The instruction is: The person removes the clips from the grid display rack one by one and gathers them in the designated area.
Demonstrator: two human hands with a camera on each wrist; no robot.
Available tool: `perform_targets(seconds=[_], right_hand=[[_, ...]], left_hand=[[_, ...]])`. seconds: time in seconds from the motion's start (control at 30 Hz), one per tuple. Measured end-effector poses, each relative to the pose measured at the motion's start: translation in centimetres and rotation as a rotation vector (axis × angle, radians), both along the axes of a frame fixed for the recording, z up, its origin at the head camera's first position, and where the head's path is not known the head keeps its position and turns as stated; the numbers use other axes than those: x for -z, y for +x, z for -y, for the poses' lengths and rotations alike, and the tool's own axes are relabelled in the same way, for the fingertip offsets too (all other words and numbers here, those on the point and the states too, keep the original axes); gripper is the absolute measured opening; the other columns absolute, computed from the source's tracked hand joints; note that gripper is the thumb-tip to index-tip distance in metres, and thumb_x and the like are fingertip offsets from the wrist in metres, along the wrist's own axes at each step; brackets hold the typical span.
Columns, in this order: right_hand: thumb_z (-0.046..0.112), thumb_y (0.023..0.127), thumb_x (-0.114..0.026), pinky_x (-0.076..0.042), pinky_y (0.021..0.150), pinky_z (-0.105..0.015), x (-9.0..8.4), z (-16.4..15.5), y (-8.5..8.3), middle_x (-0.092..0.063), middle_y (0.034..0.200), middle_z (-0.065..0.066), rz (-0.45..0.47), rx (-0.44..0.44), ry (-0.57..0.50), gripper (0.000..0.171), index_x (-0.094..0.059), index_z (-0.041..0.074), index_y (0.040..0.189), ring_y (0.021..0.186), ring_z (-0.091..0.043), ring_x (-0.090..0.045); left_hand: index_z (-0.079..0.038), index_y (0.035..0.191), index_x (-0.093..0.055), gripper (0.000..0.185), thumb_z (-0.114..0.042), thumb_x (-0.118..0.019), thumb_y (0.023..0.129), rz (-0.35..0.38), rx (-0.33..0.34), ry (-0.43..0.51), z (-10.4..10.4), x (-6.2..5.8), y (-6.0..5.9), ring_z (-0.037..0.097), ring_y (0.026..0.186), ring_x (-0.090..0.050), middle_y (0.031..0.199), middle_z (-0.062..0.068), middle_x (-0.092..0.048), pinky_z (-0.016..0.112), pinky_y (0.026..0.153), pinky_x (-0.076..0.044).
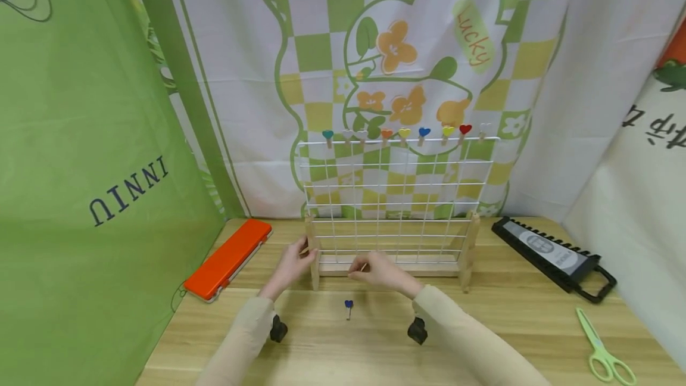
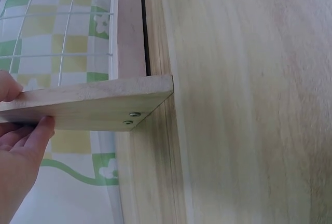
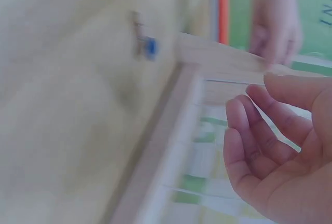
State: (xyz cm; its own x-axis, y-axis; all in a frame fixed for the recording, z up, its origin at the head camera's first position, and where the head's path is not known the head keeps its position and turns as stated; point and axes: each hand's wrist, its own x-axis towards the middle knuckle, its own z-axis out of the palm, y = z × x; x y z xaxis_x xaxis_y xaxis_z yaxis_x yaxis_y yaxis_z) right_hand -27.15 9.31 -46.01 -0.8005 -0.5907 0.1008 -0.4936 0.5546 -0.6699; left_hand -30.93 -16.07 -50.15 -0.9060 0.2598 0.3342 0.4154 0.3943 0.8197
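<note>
Wooden table (image 1: 482, 326) in front of a green and white curtain. In the middle of the frame, a wire rack (image 1: 393, 207) on wooden feet, with little heart pegs (image 1: 404, 133) clipped along its top bar. Left hand (image 1: 292, 264) gripping the rack's left wooden foot. Right hand (image 1: 375, 270) at the bottom bar, pinching a small stick; fingers loosely curled. Just below, a blue heart peg (image 1: 349, 305) lying flat. Orange case (image 1: 229, 258) at left. Black holder (image 1: 554, 255) and green scissors (image 1: 602, 350) at right.
</note>
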Motion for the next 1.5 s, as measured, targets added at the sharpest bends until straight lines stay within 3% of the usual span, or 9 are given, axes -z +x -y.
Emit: perform_targets(seconds=[0.1, 0.33, 0.6, 0.8, 0.97, 1.2, 1.37, 1.5], right_hand=[[0.015, 0.095, -0.064, -0.052, 0.06, -0.015, -2.4, -0.5, -0.1, -0.076, 0.091, -0.011, -0.073, -0.01, -0.005, 0.017, -0.074, 0.001, 0.1, 0.069, -0.014, -0.066], [0.016, 0.095, -0.066, -0.057, 0.067, -0.017, -9.7, -1.7, -0.2, -0.076, 0.094, -0.007, -0.21, 0.035, -0.05, 0.017, -0.075, 0.005, 0.104, 0.076, -0.012, -0.068], [0.014, 0.094, -0.067, -0.063, 0.08, -0.033, -18.5, -2.2, 0.0, -0.075, 0.1, -0.009, -0.377, 0.096, -0.146, 0.015, -0.074, 0.005, 0.105, 0.086, -0.017, -0.07], [0.014, 0.094, -0.068, -0.062, 0.081, -0.034, -23.3, -1.9, -0.2, -0.075, 0.1, -0.009, -0.487, 0.11, -0.205, 0.014, -0.073, 0.006, 0.105, 0.088, -0.019, -0.07], [0.016, 0.094, -0.068, -0.061, 0.081, -0.032, -25.5, -1.3, -1.1, -0.075, 0.1, -0.008, -0.564, 0.136, -0.224, 0.016, -0.073, 0.006, 0.106, 0.089, -0.018, -0.07], [0.015, 0.093, -0.068, -0.06, 0.086, -0.034, -26.6, -0.2, -2.8, -0.073, 0.099, -0.011, -0.644, 0.135, -0.172, 0.016, -0.073, 0.004, 0.104, 0.092, -0.022, -0.069], [0.016, 0.093, -0.069, -0.059, 0.091, -0.037, -26.9, 0.6, -4.0, -0.073, 0.104, -0.014, -0.604, 0.125, -0.097, 0.02, -0.072, 0.002, 0.107, 0.095, -0.024, -0.069], [0.019, 0.093, -0.069, -0.059, 0.091, -0.037, -27.0, 1.3, -4.7, -0.073, 0.106, -0.014, -0.546, 0.121, -0.027, 0.024, -0.072, 0.002, 0.109, 0.097, -0.023, -0.069]], left_hand=[[0.018, 0.125, -0.052, 0.036, 0.0, -0.056, 0.094, -0.04, -0.003, 0.005, 0.0, 0.1, 0.0, 0.052, 0.121, -0.056, 0.126, 0.039, -0.058, 0.049, 0.094, -0.058], [0.016, 0.128, -0.053, 0.038, 0.002, -0.059, 0.093, 0.027, -0.058, 0.052, -0.1, 0.0, 0.0, 0.05, 0.124, -0.056, 0.126, 0.036, -0.06, 0.051, 0.097, -0.056], [0.017, 0.122, -0.056, 0.032, 0.006, -0.059, 0.091, 0.031, -0.086, 0.083, -0.4, 0.2, 0.1, 0.048, 0.122, -0.059, 0.12, 0.036, -0.063, 0.051, 0.097, -0.057], [0.016, 0.12, -0.057, 0.031, 0.009, -0.059, 0.09, 0.0, -0.084, 0.089, -0.4, 0.5, 0.1, 0.049, 0.12, -0.06, 0.118, 0.035, -0.065, 0.051, 0.096, -0.057], [0.016, 0.124, -0.056, 0.036, 0.009, -0.06, 0.089, 0.013, -0.084, 0.1, -0.4, 0.7, 0.0, 0.049, 0.12, -0.06, 0.121, 0.036, -0.063, 0.049, 0.095, -0.058], [0.015, 0.126, -0.055, 0.037, 0.008, -0.059, 0.089, 0.008, -0.075, 0.103, -0.5, 0.5, 0.2, 0.048, 0.119, -0.061, 0.12, 0.035, -0.064, 0.047, 0.094, -0.059], [0.013, 0.123, -0.057, 0.035, 0.007, -0.06, 0.089, 0.019, -0.071, 0.121, -0.6, 0.7, -0.1, 0.047, 0.118, -0.062, 0.119, 0.034, -0.065, 0.047, 0.094, -0.059], [0.015, 0.123, -0.056, 0.035, 0.011, -0.058, 0.088, 0.029, -0.071, 0.13, -1.0, -0.1, 0.5, 0.051, 0.119, -0.059, 0.12, 0.039, -0.062, 0.053, 0.096, -0.057]])
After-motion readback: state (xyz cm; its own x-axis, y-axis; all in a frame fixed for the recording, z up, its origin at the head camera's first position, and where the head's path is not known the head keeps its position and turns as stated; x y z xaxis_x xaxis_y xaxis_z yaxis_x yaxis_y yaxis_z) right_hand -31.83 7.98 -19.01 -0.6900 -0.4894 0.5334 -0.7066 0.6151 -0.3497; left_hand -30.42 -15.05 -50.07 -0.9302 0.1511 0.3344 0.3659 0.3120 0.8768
